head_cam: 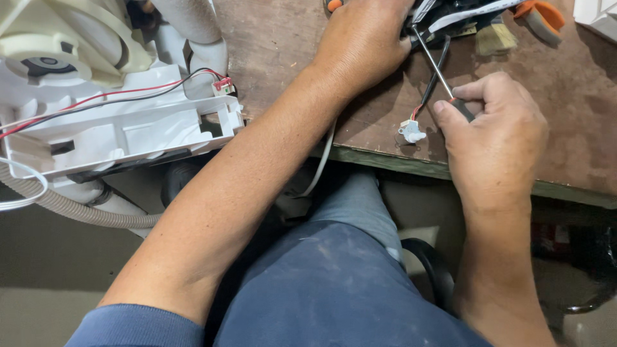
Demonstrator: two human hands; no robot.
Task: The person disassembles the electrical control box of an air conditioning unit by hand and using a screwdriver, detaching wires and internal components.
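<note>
white label strip (463,14) tops the dark part under left hand (363,42)'s closed grip; right hand (495,138) pinches screwdriver (440,74).

Worn wooden bench (283,58) carries a brush (495,35), perhaps pliers (543,16).

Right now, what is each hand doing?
Left hand: closed, pressing on the black part at the table's far edge.
Right hand: closed on the screwdriver.

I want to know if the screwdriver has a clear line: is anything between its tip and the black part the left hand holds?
Nothing visible does. The screwdriver, held by the right hand, runs straight to the black part under the left hand. A black cable crosses beneath the shaft, not ahead of the tip.
</note>
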